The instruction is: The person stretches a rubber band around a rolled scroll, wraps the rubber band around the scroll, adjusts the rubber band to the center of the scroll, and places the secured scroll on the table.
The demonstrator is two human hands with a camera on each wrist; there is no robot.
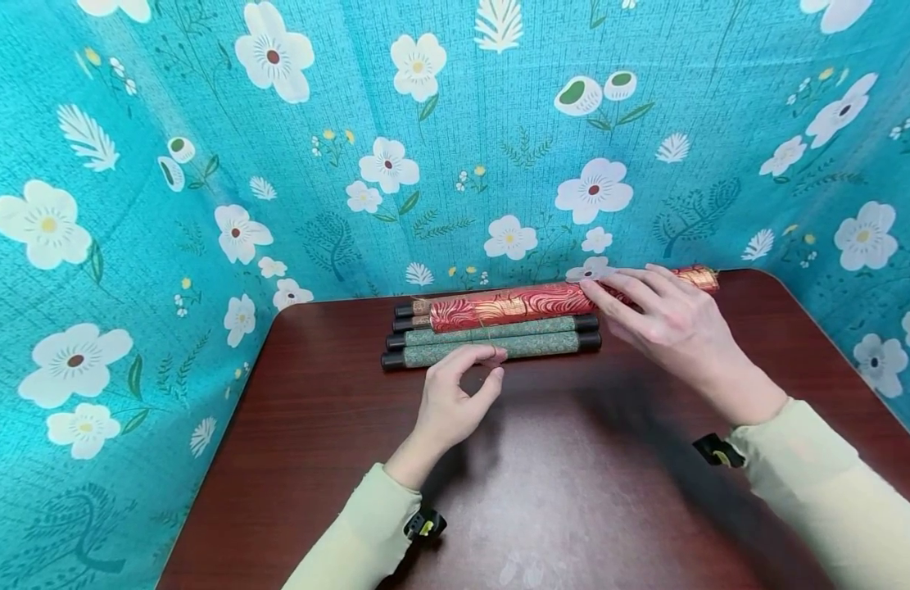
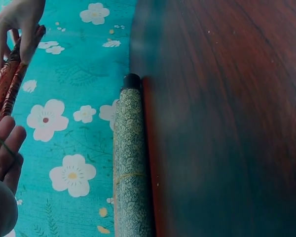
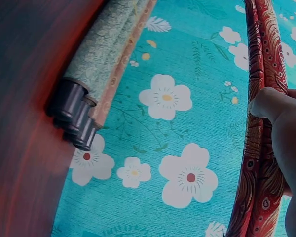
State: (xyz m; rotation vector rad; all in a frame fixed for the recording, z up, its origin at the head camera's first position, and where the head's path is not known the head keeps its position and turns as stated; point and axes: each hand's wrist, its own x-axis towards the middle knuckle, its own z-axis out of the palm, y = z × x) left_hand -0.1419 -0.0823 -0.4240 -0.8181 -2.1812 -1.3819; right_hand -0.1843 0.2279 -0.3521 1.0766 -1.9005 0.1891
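Observation:
A red-and-gold patterned roll (image 1: pixel 528 305) is held up above several rolled scrolls. In the right wrist view, this roll (image 3: pixel 254 143) shows a groove down its length, like two rolls side by side. My right hand (image 1: pixel 661 321) grips it toward its right end, thumb lying over it. From the roll a thin cord (image 1: pixel 487 331) hangs to my left hand (image 1: pixel 458 395), whose curved fingers hold it. The left wrist view shows the cord (image 2: pixel 4 144) crossing those fingers. Below lie two green scrolls (image 1: pixel 491 347) with black end knobs.
Behind the green scrolls are brown scrolls (image 1: pixel 421 308), partly hidden by the red roll. All lie at the back of the dark reddish table (image 1: pixel 337 442). A turquoise flowered cloth (image 1: pixel 455 131) hangs close behind and around the sides.

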